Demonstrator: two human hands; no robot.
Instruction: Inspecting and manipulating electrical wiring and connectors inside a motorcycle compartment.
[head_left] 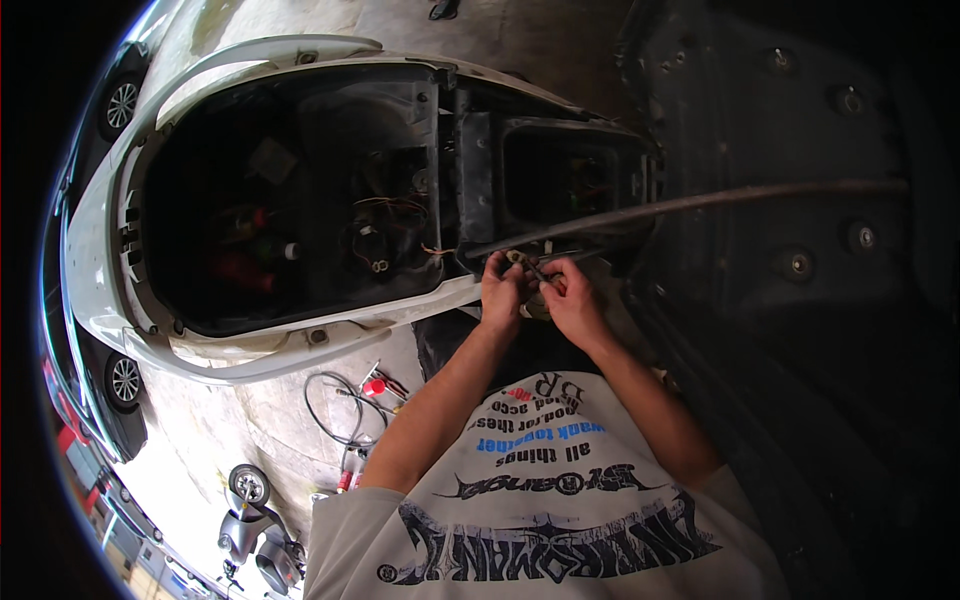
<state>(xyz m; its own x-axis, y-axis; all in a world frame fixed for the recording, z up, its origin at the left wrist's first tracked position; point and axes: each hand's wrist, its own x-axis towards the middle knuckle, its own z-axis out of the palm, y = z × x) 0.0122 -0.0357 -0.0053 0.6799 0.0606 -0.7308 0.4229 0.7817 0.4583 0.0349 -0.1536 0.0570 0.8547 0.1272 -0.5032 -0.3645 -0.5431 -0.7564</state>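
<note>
Both hands are at the near edge of a white scooter's (pixel 430 302) open body. My left hand (pixel 503 293) is closed, fingertips pinching a small pale fitting (pixel 515 257) that looks like a wire connector. Close beside it, my right hand (pixel 574 303) is closed on a thin dark cable (pixel 535 271) that runs to the fitting. The exact kind of these small parts is hard to make out. Just left of my fingers, a thin orange wire (pixel 437 251) comes out at the compartment's edge. A long dark strip (pixel 690 203) crosses above my hands toward the right.
The deep black storage compartment (pixel 330 110) holds loose wires (pixel 390 205) and shadowed bottles (pixel 290 250). A dark raised panel with bolts (pixel 760 150) fills the right side. On the floor lie a black cable (pixel 335 430) and tools (pixel 385 383). Another scooter (pixel 250 535) stands at lower left.
</note>
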